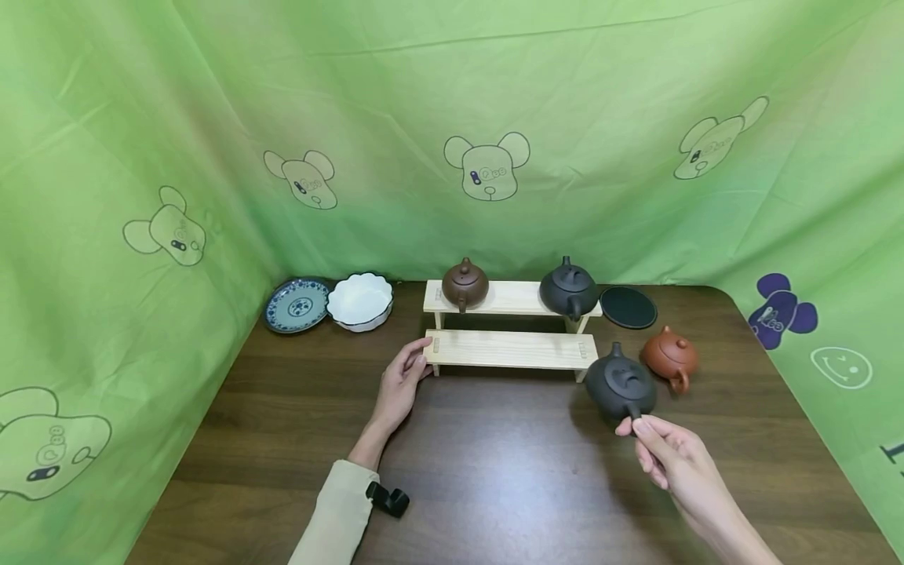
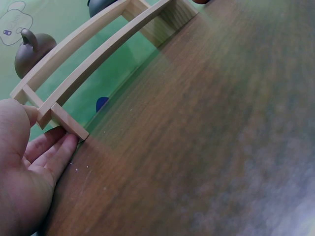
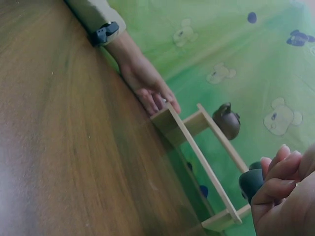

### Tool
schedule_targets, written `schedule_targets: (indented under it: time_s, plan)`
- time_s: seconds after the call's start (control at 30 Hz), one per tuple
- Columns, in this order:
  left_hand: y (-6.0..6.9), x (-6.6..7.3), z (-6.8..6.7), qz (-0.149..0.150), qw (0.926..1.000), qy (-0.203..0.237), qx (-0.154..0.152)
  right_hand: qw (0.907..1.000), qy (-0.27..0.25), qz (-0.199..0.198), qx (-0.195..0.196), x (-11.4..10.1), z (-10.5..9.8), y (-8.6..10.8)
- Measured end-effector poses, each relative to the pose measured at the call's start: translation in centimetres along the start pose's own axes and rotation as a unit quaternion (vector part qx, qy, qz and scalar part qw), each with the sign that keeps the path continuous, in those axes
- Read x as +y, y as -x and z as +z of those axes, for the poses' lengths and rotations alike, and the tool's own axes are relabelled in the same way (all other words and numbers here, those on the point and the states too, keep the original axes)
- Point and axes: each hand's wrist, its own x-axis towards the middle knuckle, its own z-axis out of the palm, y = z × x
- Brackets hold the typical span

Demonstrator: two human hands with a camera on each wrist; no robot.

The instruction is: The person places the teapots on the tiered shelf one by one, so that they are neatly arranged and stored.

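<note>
Green cloth backdrop with printed animal heads (image 1: 395, 102): far side. Dark brown wood-grain table (image 1: 494, 471). Two-tier pale wooden stand (image 1: 510, 348): far middle. Left hand (image 1: 397, 390): gripping the lower tier's left end. Right hand (image 1: 678, 463): pinching the handle of a round matte black teapot (image 1: 617, 383), held above the table by the lower tier's right end. Blue-and-white patterned plate (image 1: 298, 307): far left. White scalloped bowl (image 1: 360, 301): beside it, right. Second black teapot (image 1: 568, 289): upper tier, right. Flat black disc (image 1: 628, 307): far right. Reddish clay teapot (image 1: 668, 355): right. Dark brown teapot (image 1: 464, 286): upper tier, left.
</note>
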Motion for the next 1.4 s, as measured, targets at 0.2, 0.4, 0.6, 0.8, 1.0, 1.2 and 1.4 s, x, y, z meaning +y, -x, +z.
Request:
schedule_targets:
  time_s: [0.2, 0.4, 0.6, 0.8, 1.0, 1.2, 1.4]
  plan:
    - [-0.1, 0.2, 0.0, -0.001, 1.0, 0.002, -0.002, 0.9998, 0.005, -0.003, -0.017, -0.5, 0.8, -0.6]
    - [-0.1, 0.2, 0.0, -0.006, 1.0, 0.0, 0.0, 0.9995, 0.001, -0.006, -0.031, -0.3, 1.9, -1.2]
    - [0.0, 0.0, -0.1, 0.005, 1.0, -0.004, -0.001, 0.9976, 0.004, -0.021, -0.066, -0.1, 3.3, -2.0]
    - [-0.1, 0.1, 0.0, 0.006, 0.9999, 0.008, -0.003, 0.9961, 0.004, -0.028, -0.084, -0.1, 4.7, -3.0]
    - [-0.1, 0.0, 0.1, -0.002, 0.9999, 0.013, -0.003, 0.996, 0.008, -0.03, -0.083, 0.2, 6.0, -4.2]
    - [-0.1, 0.1, 0.1, 0.0, 0.9999, 0.011, -0.003, 0.9962, 0.011, -0.027, -0.082, 0.7, 7.2, -5.1]
    - [-0.1, 0.1, 0.0, -0.003, 0.9999, 0.013, -0.001, 0.9974, 0.004, -0.02, -0.069, 0.8, 8.5, -5.8]
